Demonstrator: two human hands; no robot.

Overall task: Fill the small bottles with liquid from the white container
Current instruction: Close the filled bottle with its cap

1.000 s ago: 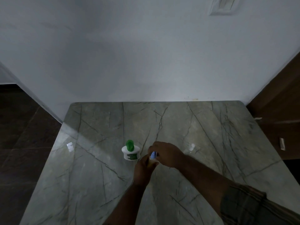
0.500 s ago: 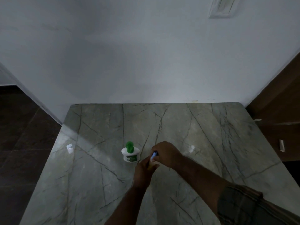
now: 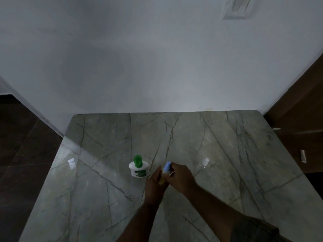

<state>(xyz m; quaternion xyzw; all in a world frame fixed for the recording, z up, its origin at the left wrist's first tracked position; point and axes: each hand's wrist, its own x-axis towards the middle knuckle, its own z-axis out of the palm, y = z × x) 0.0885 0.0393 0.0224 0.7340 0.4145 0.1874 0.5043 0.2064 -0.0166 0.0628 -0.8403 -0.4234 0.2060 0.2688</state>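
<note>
Marble tabletop [image 3: 227, 172] at lower centre: a small blue-capped bottle [image 3: 167, 169] is gripped by the left hand [image 3: 155, 182] and right hand [image 3: 181, 177]; just left, the white container [image 3: 139, 170] could be knocked over by a slipped twist

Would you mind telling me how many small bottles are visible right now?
1. The small bottle with a blue cap is held between both hands, right of the white container. Others may be hidden or too faint to discern.

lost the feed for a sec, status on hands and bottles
Left hand and right hand both closed on small blue-capped bottle. White container upright, green cap on, untouched. Marble table otherwise unobstructed.
</note>
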